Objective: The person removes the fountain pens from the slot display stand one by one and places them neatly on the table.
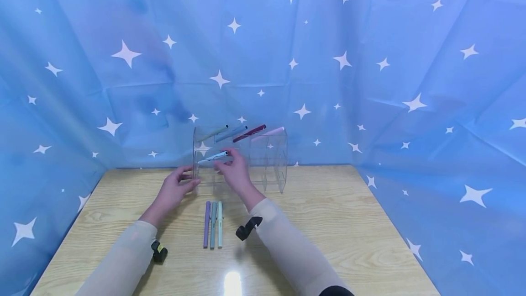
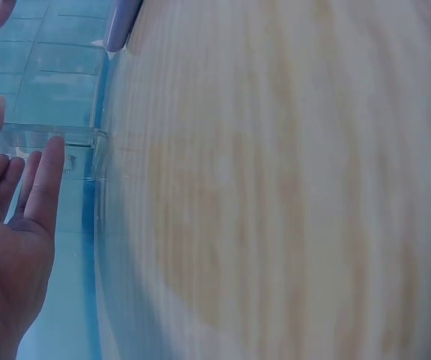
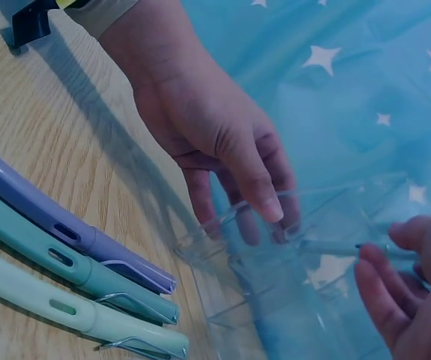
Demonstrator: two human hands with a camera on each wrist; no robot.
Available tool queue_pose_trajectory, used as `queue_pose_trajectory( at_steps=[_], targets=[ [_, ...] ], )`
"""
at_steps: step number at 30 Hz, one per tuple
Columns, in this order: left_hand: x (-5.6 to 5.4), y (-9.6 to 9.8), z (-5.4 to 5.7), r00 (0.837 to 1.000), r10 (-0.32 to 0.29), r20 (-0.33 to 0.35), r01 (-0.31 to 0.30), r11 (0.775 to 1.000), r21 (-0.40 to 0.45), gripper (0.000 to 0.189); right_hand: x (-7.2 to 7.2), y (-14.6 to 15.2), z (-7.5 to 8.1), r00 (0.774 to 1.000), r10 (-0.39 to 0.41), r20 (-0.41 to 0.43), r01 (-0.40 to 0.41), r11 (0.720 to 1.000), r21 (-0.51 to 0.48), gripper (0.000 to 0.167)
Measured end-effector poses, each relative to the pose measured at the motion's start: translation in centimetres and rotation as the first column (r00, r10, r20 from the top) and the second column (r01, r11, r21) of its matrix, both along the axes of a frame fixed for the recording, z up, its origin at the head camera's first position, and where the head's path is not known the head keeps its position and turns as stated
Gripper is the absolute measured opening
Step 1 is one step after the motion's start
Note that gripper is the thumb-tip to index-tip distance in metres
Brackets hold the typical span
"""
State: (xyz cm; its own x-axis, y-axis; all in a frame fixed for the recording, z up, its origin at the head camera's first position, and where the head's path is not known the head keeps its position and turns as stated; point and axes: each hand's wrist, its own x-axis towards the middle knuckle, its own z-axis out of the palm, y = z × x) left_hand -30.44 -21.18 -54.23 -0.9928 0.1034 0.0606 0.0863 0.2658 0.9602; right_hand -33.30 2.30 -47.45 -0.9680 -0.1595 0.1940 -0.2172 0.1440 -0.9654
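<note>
A clear acrylic pen rack [image 1: 267, 181] stands at the far side of the table. My right hand [image 1: 237, 173] pinches a light blue pen [image 1: 213, 156], which lies slanted in the rack's lower left part. At the rack's left side panel, my left hand [image 1: 171, 192] grips the edge, its thumb in front and fingers beyond it. In the left wrist view the fingers [image 2: 46, 187] of that hand look fairly straight. Along the rack's top lie a green pen [image 1: 213, 133], a blue pen [image 1: 231, 134], a dark red pen [image 1: 249, 133] and a lilac pen [image 1: 269, 133].
In front of the rack, a purple pen [image 1: 207, 225], a teal pen [image 1: 213, 225] and a mint pen [image 1: 219, 225] lie side by side on the wooden table [image 1: 328, 223]. A blue star-patterned curtain [image 1: 263, 58] hangs close behind the rack and along both sides.
</note>
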Motion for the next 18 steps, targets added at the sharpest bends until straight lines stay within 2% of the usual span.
queue_pose_trajectory(
  at_steps=[8, 12, 18],
  targets=[
    [0.0, 0.2, 0.1, 1.000, 0.014, -0.001, -0.014, 1.000, -0.011, 0.067, -0.5, -0.4, -0.1, 0.994, 0.102, 0.034, -0.101, 0.994, -0.041, 0.038],
    [0.0, 0.2, 0.0, 1.000, 0.009, -0.002, -0.009, 1.000, -0.006, 0.068, -0.7, -0.7, -0.1, 0.993, 0.108, 0.053, -0.106, 0.994, -0.033, 0.041],
    [-0.1, 0.1, 0.0, 1.000, 0.010, -0.002, -0.010, 1.000, -0.007, 0.066, -1.0, -1.3, -0.1, 0.996, 0.079, 0.039, -0.079, 0.997, -0.001, 0.035]
  ],
)
